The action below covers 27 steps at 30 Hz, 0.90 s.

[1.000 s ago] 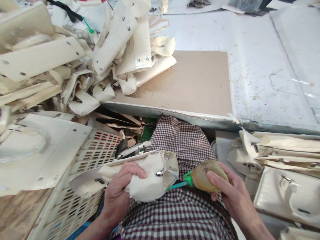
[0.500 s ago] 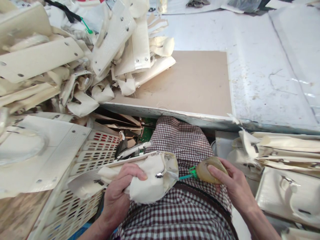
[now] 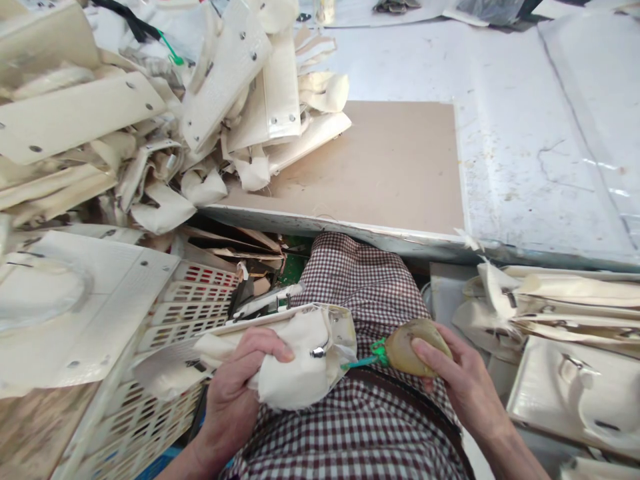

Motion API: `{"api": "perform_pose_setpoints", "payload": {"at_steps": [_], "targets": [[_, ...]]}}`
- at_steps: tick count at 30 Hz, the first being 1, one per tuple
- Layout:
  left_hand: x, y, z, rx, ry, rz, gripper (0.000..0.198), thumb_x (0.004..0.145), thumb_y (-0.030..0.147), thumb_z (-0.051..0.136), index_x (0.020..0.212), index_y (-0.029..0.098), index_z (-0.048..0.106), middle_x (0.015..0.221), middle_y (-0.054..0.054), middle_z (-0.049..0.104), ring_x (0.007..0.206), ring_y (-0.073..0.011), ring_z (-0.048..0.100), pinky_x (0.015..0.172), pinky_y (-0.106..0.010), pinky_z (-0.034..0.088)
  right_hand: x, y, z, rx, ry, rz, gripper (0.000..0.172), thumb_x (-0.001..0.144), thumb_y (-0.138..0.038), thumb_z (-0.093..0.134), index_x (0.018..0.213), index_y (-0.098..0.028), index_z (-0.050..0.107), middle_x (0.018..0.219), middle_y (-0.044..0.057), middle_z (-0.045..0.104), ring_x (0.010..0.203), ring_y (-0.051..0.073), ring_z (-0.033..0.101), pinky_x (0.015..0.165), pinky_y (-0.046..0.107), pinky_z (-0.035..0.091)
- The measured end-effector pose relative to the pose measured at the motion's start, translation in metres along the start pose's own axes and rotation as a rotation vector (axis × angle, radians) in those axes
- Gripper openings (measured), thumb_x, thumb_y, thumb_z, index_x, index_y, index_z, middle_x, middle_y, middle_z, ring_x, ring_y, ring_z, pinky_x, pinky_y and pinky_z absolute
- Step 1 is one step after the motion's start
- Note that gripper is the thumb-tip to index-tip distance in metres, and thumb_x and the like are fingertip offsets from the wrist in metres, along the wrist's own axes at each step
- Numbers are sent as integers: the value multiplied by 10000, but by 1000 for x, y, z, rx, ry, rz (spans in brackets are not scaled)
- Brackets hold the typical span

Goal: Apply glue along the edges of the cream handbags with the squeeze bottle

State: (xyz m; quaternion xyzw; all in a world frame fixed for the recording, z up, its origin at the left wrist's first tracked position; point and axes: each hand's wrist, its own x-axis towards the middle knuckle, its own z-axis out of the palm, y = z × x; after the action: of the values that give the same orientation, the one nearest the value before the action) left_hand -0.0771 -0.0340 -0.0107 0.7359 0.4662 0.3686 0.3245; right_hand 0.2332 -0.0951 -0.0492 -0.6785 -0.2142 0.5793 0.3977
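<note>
Cream fabric [image 3: 295,377] is pinched by left fingers [image 3: 267,343], a brownish bulb [image 3: 404,343] by right fingers [image 3: 433,357].

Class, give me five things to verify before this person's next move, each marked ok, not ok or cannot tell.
1. Left hand grips the folded cream fabric piece: ok.
2. Right hand holds the rounded, tan, plastic-looking bottle: ok.
3. Thin blue-green nozzle points toward the fabric piece: ok.
4. Nozzle tip touching the piece: cannot tell.
5. Flat, brown, rectangular board fully uncovered: not ok; piled cream fabric pieces overlap its left side.
</note>
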Motion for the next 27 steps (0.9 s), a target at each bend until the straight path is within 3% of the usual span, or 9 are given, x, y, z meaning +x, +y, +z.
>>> {"api": "perform_pose_setpoints", "payload": {"at_steps": [7, 10, 15, 18, 22, 27], "targets": [[2, 0, 0, 2, -4, 8, 150, 966, 192, 683, 827, 218, 733, 795, -15, 724, 774, -188, 650, 690, -261, 546, 6, 1, -6, -121, 121, -13, 542, 762, -617, 814, 1099, -197, 750, 932, 63, 768, 747, 269, 671, 465, 288, 496], [4, 2, 0, 2, -11, 4, 144, 965, 191, 689, 831, 219, 734, 795, -11, 723, 781, -180, 653, 702, -248, 546, 8, 10, -9, -168, 140, -60, 572, 787, -613, 806, 1173, -198, 726, 1044, 91, 790, 861, 314, 727, 572, 328, 571], [6, 0, -1, -11, -10, -3, 150, 967, 213, 696, 825, 218, 744, 784, -23, 728, 771, -189, 660, 692, -258, 548, 11, 40, -20, -298, 144, -301, 544, 822, -567, 824, 1219, -217, 700, 1136, 97, 773, 996, 326, 733, 876, 404, 598], [7, -3, 0, -17, 1, -21, 148, 956, 246, 716, 818, 220, 762, 779, -35, 733, 768, -207, 664, 691, -281, 555, 11, 50, -30, -417, 86, -489, 483, 857, -509, 813, 1245, -253, 682, 1149, 82, 767, 975, 301, 739, 873, 383, 601], [10, -5, 2, -25, 1, -39, 156, 949, 255, 720, 807, 215, 774, 795, -47, 743, 789, -216, 671, 704, -291, 554, 9, 44, -42, -517, 7, -703, 441, 871, -425, 818, 1253, -278, 656, 1129, 74, 772, 965, 293, 750, 848, 360, 616], [11, -5, 2, -53, 4, -22, 115, 922, 180, 718, 822, 216, 762, 814, -30, 737, 797, -200, 670, 722, -268, 550, 10, 46, -44, -536, 46, -724, 453, 904, -402, 790, 1305, -281, 619, 1171, 90, 745, 988, 304, 734, 855, 373, 608]]}}
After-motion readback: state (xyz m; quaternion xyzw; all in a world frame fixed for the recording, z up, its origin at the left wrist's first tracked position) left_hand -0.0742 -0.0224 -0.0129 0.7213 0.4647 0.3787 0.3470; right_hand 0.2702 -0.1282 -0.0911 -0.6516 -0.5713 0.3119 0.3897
